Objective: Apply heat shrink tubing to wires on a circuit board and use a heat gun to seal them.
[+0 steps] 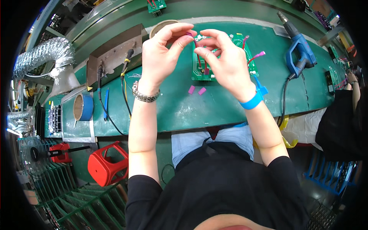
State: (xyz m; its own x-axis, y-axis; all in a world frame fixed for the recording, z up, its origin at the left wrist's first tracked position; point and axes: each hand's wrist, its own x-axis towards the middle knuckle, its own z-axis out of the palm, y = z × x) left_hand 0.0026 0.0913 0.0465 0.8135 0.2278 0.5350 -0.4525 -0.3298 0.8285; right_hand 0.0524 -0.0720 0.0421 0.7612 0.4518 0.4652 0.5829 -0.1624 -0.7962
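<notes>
Both hands are raised over a green circuit board [246,57] on the bench. My left hand [159,57], a metal band at its wrist, pinches a small purple sleeve [189,34] between thumb and finger. Close beside it, my right hand [228,61], with a blue strap at the wrist, has its thumb and finger closed on what looks like a red wire [199,60] of the board; the fingers partly hide it. Another red wire sticks out at the right, capped by a purple sleeve [260,54]. Two loose purple sleeves [191,89] lie on the bench in front of the board.
A blue heat gun [297,55] lies to the right, its cord running off the front edge. Two soldering irons [100,73] rest at a metal tray [115,53] on the left, near a blue tape roll [84,107]. Below stands a red stool [107,165]. Another person [341,115] works at far right.
</notes>
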